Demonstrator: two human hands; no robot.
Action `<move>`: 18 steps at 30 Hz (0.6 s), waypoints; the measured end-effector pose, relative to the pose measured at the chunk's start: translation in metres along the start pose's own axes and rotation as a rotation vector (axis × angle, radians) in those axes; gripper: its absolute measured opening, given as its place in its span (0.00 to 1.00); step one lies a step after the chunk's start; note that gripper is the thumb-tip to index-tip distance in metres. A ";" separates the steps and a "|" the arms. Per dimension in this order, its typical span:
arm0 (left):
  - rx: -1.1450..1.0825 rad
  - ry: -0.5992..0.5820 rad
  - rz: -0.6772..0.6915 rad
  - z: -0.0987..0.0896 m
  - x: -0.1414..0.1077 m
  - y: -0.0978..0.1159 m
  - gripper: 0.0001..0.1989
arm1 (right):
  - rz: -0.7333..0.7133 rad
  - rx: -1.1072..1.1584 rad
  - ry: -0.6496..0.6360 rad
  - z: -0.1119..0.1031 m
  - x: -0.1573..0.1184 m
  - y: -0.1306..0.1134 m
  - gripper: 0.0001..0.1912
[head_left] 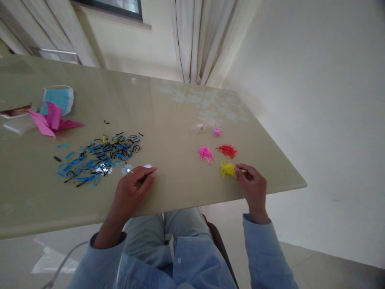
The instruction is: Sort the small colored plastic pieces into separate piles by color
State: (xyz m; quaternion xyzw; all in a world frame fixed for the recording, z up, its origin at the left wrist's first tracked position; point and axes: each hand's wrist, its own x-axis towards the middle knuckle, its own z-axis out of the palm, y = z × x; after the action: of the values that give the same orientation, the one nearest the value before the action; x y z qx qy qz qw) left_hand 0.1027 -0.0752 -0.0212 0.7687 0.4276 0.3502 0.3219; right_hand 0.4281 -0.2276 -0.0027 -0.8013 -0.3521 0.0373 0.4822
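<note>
My right hand is pinched at the right edge of a small heap of yellow rubber bands, and yellow strands meet its fingertips. Behind that heap lie a red heap of rubber bands and a pink one. On the other side, my left hand rests low over the table with thumb and index finger pressed together; what they hold, if anything, is too small to make out. Left of it spreads a loose, mixed pile of blue and black rubber bands with a few yellow bits.
A clear plastic container lies beside a pink lump behind the heaps. At the left are a pink folded-paper shape, a blue face mask and a clear box. The table's front edge runs before my lap.
</note>
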 end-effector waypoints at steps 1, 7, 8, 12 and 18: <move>0.003 0.000 -0.003 0.000 0.000 0.000 0.15 | -0.001 -0.008 0.007 0.001 0.001 0.001 0.18; 0.011 -0.001 -0.021 -0.001 0.000 0.002 0.14 | -0.012 -0.047 0.022 0.004 0.005 0.007 0.18; 0.010 0.001 -0.021 -0.001 0.000 0.002 0.14 | -0.008 -0.049 0.022 0.004 0.005 0.008 0.18; 0.001 0.010 -0.024 -0.001 0.000 0.004 0.14 | 0.024 -0.014 0.017 -0.001 0.004 0.007 0.19; -0.026 0.028 -0.019 0.001 0.001 0.004 0.13 | 0.016 0.098 0.058 0.002 -0.013 -0.009 0.16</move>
State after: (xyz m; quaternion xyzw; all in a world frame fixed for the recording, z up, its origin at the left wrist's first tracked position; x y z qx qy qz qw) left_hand 0.1054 -0.0764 -0.0180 0.7555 0.4347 0.3635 0.3289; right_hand 0.4130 -0.2316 -0.0001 -0.7802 -0.3293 0.0349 0.5307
